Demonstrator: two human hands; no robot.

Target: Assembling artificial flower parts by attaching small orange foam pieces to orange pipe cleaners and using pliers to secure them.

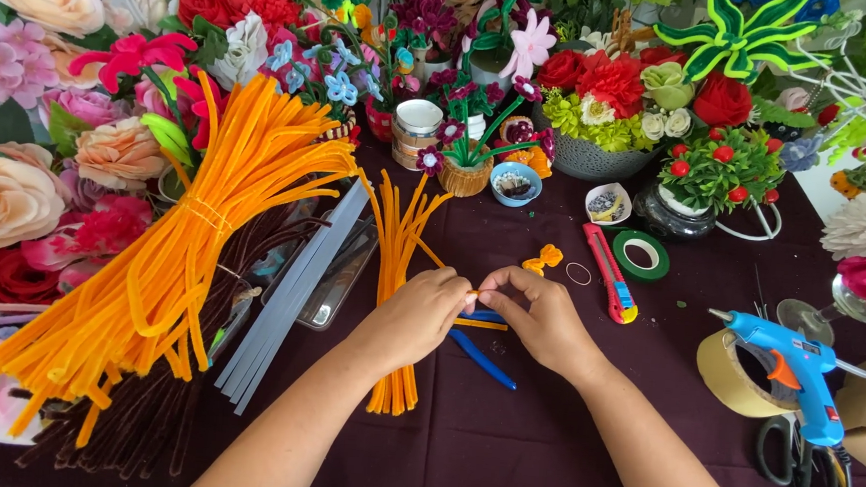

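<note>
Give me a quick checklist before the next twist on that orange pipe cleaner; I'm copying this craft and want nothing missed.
1. Both hands on the piece: left hand and right hand meet fingertip to fingertip on an orange pipe cleaner. Ok.
2. Spare stems close by: small orange bunch lies under the left hand. Ok.
3. Blue-handled tool within reach: lies just below the hands. Ok.
4. Finished orange twist out of the way: apart, above the right hand. Ok.
5. Glue gun safe: rests at the right, away from the hands; whether hot, cannot tell.
6. Utility knife blade retracted: cannot tell.
</note>
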